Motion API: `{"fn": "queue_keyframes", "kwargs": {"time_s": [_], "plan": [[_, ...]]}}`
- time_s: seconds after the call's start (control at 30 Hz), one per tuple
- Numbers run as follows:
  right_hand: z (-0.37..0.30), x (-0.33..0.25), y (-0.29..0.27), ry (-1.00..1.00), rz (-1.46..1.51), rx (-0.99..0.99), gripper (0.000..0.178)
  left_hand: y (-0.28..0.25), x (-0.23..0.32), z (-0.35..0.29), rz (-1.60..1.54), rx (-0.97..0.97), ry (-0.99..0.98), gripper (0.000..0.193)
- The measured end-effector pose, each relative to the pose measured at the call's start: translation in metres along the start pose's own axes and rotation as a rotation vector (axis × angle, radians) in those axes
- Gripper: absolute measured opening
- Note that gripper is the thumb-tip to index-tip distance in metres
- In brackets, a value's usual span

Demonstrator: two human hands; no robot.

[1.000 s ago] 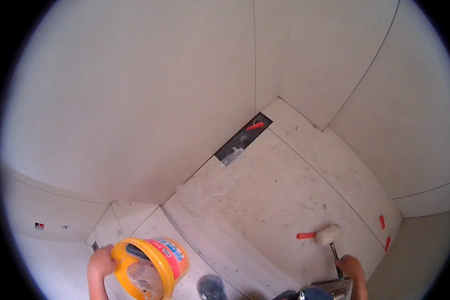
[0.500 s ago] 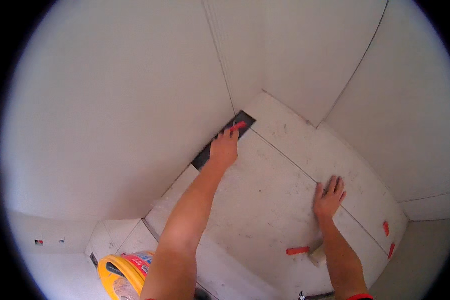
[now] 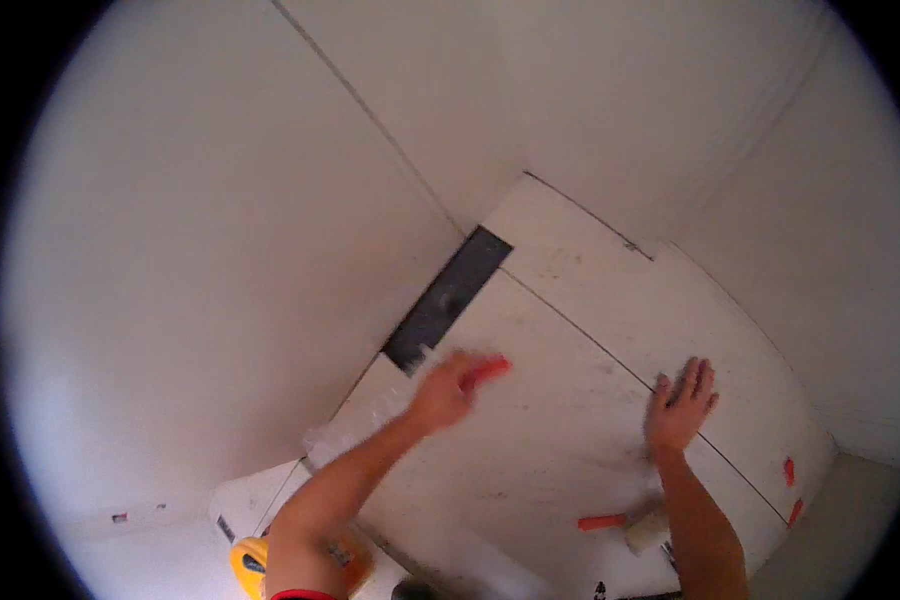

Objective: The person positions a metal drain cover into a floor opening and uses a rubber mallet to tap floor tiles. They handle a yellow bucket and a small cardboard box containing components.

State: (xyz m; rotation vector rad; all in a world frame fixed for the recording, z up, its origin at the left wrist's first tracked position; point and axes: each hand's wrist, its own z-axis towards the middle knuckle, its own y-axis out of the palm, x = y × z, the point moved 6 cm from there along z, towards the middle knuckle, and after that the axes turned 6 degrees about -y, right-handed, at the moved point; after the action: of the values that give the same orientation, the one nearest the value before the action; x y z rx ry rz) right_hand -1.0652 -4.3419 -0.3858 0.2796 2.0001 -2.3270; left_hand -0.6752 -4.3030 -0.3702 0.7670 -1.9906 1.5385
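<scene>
The left hand [image 3: 445,390] is closed with its fingers around a red wedge [image 3: 488,371]. The picture of this hand is blurred, so I cannot tell exactly how each finger is placed. The wedge sticks out from the fingers toward the right, over the pale floor [image 3: 530,440], and I cannot tell whether it touches the floor. This hand is near the lower end of a long dark slot [image 3: 450,298], which lies in the floor along the foot of the wall [image 3: 220,250].

The right hand [image 3: 682,408] is open, with the palm down and the fingers a little spread, and I see nothing in its hold. It seems to rest on the floor, across the thin dark joint [image 3: 580,333] that runs between two large tiles.

Near the right forearm lies a mallet with a whitish head [image 3: 647,530], partly hidden by this arm. A red strip [image 3: 602,522] is just beside the head, on its left. Farther to the right, two small red pieces [image 3: 790,471] are near the edge of the floor. At the lower left stands a yellow bucket [image 3: 248,560], and the left arm covers a part of it.
</scene>
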Motion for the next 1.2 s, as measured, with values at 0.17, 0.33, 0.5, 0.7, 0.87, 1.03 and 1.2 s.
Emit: {"fn": "queue_keyframes", "kwargs": {"time_s": [0.17,0.33,0.5,0.7,0.87,1.03,1.2], "plan": [[0.002,-0.012,0.000,-0.017,-0.015,0.028,0.062,-0.040,0.000,-0.049,0.335,0.235,-0.037,0.064],[-0.006,-0.007,0.010,-0.078,-0.021,0.130,0.058,0.028,-0.018,-0.139,0.318,-0.138,-0.040,0.087],[-0.013,-0.011,-0.011,-0.019,-0.109,0.112,0.054,-0.125,0.143,-0.185,0.367,0.008,0.180,0.076],[-0.035,-0.027,-0.054,-0.095,-0.050,0.021,0.050,-0.345,0.308,-0.296,0.587,0.536,0.328,0.051],[-0.074,-0.037,-0.115,-0.140,0.091,-0.178,0.050,-0.447,0.398,-0.395,0.833,0.888,0.426,0.025],[-0.122,-0.035,-0.165,-0.162,0.192,-0.332,0.051,-0.560,0.407,-0.470,0.680,1.394,0.388,0.012],[-0.162,-0.042,-0.207,-0.193,0.257,-0.436,0.052,-0.624,0.354,-0.530,0.303,1.672,0.372,0.013]]}}
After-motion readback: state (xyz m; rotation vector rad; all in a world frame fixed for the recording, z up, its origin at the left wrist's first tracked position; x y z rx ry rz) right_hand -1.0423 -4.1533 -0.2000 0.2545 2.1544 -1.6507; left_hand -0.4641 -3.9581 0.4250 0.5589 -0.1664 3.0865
